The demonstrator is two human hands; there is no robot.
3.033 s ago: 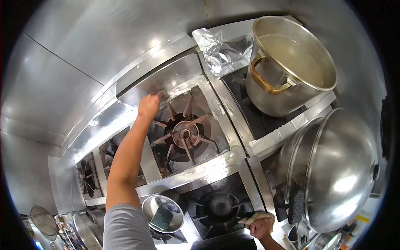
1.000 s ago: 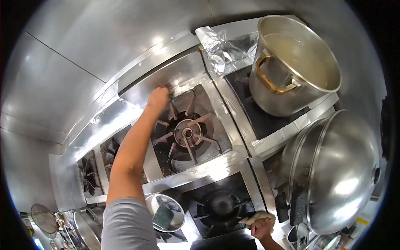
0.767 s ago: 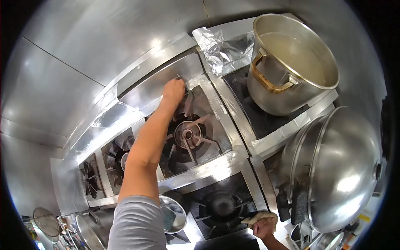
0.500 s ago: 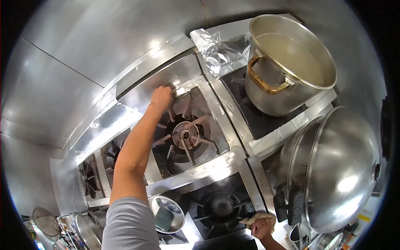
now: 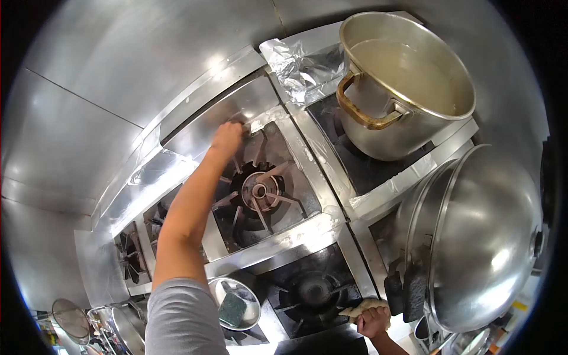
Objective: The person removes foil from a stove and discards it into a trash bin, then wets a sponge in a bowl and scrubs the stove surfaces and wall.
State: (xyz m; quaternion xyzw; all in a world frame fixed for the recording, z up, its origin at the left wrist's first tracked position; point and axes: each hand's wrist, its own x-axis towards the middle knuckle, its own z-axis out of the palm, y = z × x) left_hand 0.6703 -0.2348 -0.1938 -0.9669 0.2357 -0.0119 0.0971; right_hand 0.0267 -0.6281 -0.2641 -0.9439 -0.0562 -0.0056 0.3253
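My left hand (image 5: 228, 139) reaches to the back edge of the stove, beside a burner grate (image 5: 259, 190). Its fingers are closed against the metal backsplash (image 5: 204, 121), and what they hold, if anything, is hidden. Whitish suds lie along the steel strip (image 5: 310, 154) right of that burner. At the front right, my right hand (image 5: 373, 322) is closed around a bunched beige cloth (image 5: 365, 306) by the front burner (image 5: 316, 290). Between my left sleeve and that burner stands a metal bowl (image 5: 255, 316) with a green scouring pad (image 5: 232, 310) and whitish liquid inside.
A large stockpot (image 5: 381, 133) of cloudy liquid stands at the back right, with crumpled foil (image 5: 296, 71) beside it. A big domed steel lid (image 5: 488, 236) over a dark-handled pan takes up the right side. Strainers (image 5: 71, 316) and pans sit at the lower left.
The view has shifted slightly, so the stove and pot sit a little further left and up. My left hand stays at the back edge, and my right hand still grips the cloth.
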